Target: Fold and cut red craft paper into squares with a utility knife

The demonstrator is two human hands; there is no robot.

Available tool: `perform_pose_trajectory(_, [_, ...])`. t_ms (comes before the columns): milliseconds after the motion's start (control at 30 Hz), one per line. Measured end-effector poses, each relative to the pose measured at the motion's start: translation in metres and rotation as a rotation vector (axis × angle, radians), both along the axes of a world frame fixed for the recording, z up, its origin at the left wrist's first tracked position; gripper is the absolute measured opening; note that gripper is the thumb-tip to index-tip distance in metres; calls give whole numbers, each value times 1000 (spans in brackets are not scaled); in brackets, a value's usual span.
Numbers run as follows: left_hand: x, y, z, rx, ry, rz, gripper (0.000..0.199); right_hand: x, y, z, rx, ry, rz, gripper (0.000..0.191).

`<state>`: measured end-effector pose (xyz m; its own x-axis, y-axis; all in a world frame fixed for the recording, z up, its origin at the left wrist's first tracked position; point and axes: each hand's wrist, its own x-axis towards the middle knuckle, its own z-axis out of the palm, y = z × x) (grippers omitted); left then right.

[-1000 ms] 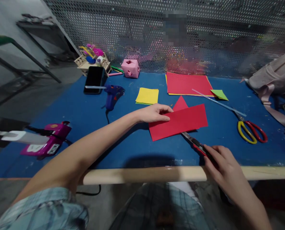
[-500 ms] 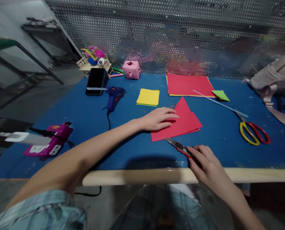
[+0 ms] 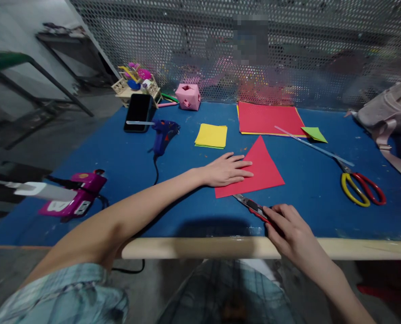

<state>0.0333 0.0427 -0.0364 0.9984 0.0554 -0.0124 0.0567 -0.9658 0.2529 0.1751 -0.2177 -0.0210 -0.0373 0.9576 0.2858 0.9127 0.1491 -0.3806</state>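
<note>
At the centre of the frame a piece of red paper lies on the blue tabletop, one point toward the top and a long edge facing the person. The left hand rests palm down over its left side, fingers spread and lightly parted, hiding part of that edge. Lower and to the right, the right hand has its fingers closed around the handle of a utility knife, black and red, whose blade points up and left toward the paper's bottom edge; I can't tell whether the tip touches it.

Just above the left hand sits a stack of yellow paper squares, with green showing beneath. At upper centre-right, larger red sheets lie over yellow ones, and a green paper piece overlaps their lower right corner. A clear glue stick slants from there toward the scissors, with one yellow and one red handle, at the right.

At upper left I see a blue glue gun, its stick reaching across a black phone, and a pink paper cube. A magenta power strip lies at the left.
</note>
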Motion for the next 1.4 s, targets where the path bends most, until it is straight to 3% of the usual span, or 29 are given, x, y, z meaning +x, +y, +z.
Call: perform_pose_trajectory(1400, [1,-2,1,87,38,-3,43,-19,9,1,-26,-6,72,32])
